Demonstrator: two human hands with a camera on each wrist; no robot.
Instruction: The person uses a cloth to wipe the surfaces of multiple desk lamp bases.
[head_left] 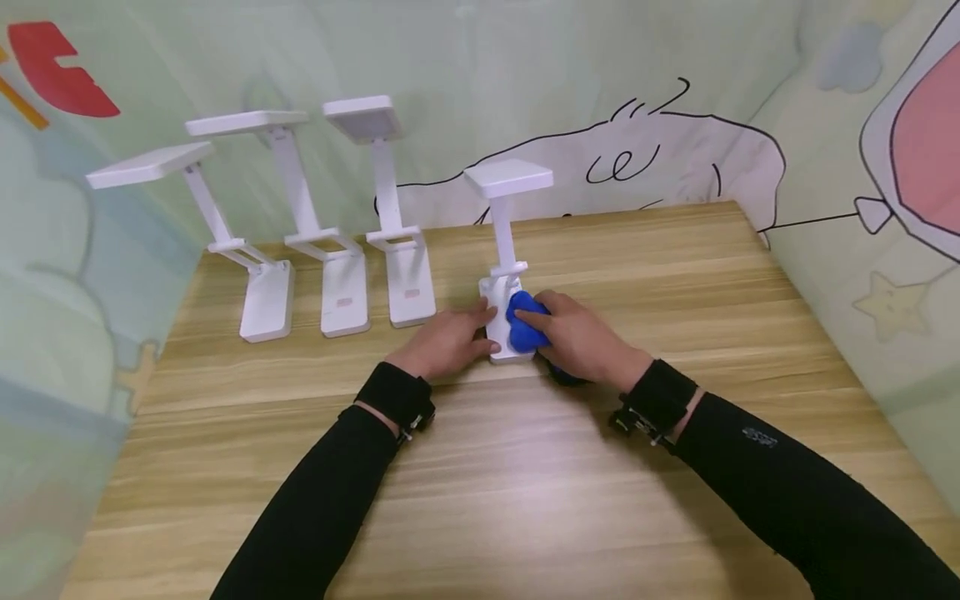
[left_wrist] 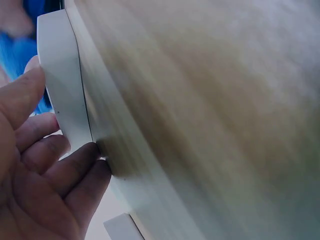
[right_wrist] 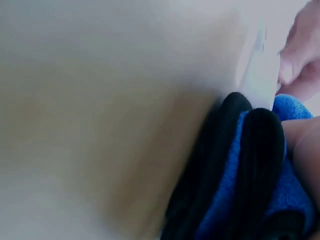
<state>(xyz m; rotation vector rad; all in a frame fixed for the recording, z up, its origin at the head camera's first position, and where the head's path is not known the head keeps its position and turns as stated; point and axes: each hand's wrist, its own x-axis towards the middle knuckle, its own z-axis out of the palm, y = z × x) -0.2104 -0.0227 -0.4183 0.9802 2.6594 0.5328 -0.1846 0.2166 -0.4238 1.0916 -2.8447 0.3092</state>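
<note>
A white desk lamp (head_left: pixel 501 179) stands upright, its base flat on the wooden table. My left hand (head_left: pixel 444 342) grips the left side of that base, thumb and fingers against its edge; in the left wrist view the fingers (left_wrist: pixel 75 175) are bent along the base's side (left_wrist: pixel 65 75). In my right hand (head_left: pixel 581 337) is a bunched blue cloth (head_left: pixel 527 323) with black edging, pressed on the base's top at its right side. The right wrist view shows the cloth's folds (right_wrist: pixel 225 185) close up. My right palm is hidden.
Three more white desk lamps stand in a row to the left: one at far left (head_left: pixel 267 300), one beside it (head_left: pixel 345 292), one nearer (head_left: pixel 410 283). The wooden table (head_left: pixel 510 492) meets a printed fabric backdrop (head_left: pixel 600 67) behind and at both sides.
</note>
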